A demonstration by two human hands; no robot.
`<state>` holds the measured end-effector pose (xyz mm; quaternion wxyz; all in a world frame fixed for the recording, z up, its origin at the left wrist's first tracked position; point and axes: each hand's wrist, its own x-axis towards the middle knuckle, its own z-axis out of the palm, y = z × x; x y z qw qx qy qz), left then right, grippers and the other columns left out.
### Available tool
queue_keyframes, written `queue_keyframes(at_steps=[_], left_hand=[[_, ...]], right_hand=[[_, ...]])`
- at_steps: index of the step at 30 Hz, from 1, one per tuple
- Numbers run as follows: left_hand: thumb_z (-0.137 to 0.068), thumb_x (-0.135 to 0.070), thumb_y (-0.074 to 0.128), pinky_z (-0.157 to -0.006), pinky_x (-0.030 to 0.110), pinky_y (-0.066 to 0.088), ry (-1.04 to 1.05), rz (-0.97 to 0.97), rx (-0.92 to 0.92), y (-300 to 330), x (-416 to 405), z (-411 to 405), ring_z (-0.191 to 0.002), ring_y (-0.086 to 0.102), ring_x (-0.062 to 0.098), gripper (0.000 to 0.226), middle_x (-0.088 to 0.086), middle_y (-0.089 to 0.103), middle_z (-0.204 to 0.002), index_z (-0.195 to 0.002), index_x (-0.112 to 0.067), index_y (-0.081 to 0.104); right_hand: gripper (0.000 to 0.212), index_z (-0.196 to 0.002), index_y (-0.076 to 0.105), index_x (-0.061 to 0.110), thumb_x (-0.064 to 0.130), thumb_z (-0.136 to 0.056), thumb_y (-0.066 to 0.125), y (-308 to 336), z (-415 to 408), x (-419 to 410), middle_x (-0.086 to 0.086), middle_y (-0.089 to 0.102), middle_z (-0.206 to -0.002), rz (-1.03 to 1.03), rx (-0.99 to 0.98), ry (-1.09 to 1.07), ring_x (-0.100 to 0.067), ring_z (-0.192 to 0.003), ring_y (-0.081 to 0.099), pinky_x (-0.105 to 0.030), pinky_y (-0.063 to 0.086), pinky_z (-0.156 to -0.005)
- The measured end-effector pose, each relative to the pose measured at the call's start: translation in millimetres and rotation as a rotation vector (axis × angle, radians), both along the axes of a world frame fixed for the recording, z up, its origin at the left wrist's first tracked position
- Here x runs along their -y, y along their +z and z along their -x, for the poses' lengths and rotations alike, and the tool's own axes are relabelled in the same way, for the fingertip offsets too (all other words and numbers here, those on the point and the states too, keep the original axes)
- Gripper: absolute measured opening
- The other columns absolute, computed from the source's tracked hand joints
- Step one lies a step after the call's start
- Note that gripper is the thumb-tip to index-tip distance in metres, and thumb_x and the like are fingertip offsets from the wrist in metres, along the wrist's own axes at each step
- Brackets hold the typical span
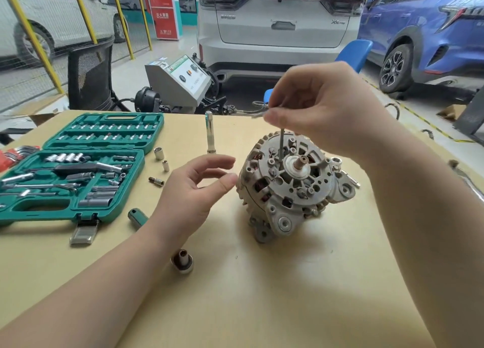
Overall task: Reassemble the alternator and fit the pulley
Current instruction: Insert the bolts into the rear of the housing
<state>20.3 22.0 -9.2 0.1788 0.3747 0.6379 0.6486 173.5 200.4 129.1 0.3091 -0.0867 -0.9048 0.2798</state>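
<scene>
Alternator (296,182): right of frame centre on the tabletop (262,295), cast grey metal housing with ribbed rim, vent slots showing copper windings, bare shaft upright at its middle. Underside hidden; no pulley fitted on the shaft.

Right hand (322,112): above the alternator, fingertips pinching the top of a thin metal rod (281,148) that stands upright with its lower end at the housing face beside the shaft. The rod's top is blurred and covered by the fingers; the tool type cannot be made out.

Left hand (193,188): just left of the alternator, fingers loosely curved, holding nothing, not touching the housing.

Socket set (76,172): green plastic case, lid open, left of frame, partly cut off by the left edge; chrome sockets and bits in rows, sizes unreadable. Red holder of hex keys (15,155) beside it, cut off.

Loose items: tall chrome extension (210,132) standing upright at upper centre; small sockets (161,159) near the case; one large socket (182,263) lying below the left wrist; green handle (137,218), half hidden by the left forearm.

Tabletop: pale tan, smooth, matt.

Background, upper frame: white car (280,25) with a badge too small to read; blue car (424,33), cut off right; red sign (162,9) with illegible characters; grey machine (180,80); black mesh chair (90,75).
</scene>
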Motion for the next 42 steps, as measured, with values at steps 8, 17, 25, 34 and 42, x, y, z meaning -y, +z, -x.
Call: queue_keyframes(at_steps=[8,17,25,34,42], left_hand=[[-0.093,-0.028,0.074,-0.086,0.026,0.061,-0.031,-0.036,-0.148,-13,-7,-2,-0.108,0.072,0.015,0.026,-0.008,0.076,-0.115,-0.112,-0.044,0.081],[-0.095,-0.011,0.073,-0.092,0.024,0.060,-0.132,-0.092,-0.128,-15,-3,-3,-0.119,0.073,0.021,0.039,-0.002,0.077,-0.126,-0.130,-0.028,0.078],[-0.099,0.005,0.070,-0.098,0.022,0.058,-0.152,-0.067,-0.130,-16,0,-4,-0.122,0.072,0.011,0.043,-0.008,0.079,-0.126,-0.134,-0.020,0.075],[-0.099,0.007,0.070,-0.101,0.022,0.057,-0.148,-0.048,-0.119,-15,2,-4,-0.127,0.069,0.007,0.043,-0.012,0.078,-0.128,-0.131,-0.021,0.076],[-0.099,0.002,0.070,-0.102,0.016,0.054,-0.056,0.050,-0.097,-15,2,-4,-0.120,0.071,-0.001,0.039,-0.014,0.079,-0.122,-0.131,-0.020,0.078]], right_hand=[[0.005,-0.085,0.081,0.022,0.021,-0.087,0.085,-18,-10,-4,0.009,0.074,-0.068,0.074,0.100,0.087,-0.006,-0.059,0.066,-0.025,0.056,-0.057],[0.005,-0.084,0.081,0.024,0.022,-0.086,0.084,-18,-10,4,0.009,0.074,-0.068,0.062,0.087,0.087,-0.007,-0.060,0.065,-0.022,0.052,-0.057],[0.004,-0.084,0.082,0.023,0.021,-0.086,0.085,-17,-13,8,0.008,0.073,-0.067,0.088,0.098,0.103,-0.007,-0.057,0.063,-0.025,0.052,-0.055],[0.004,-0.084,0.081,0.019,0.017,-0.086,0.085,-19,-10,11,0.007,0.073,-0.066,0.114,0.097,0.101,-0.005,-0.057,0.061,-0.017,0.047,-0.056],[0.006,-0.082,0.081,0.022,0.018,-0.086,0.084,-21,-9,15,0.007,0.073,-0.066,0.129,0.133,0.071,-0.003,-0.054,0.060,-0.016,0.046,-0.056]])
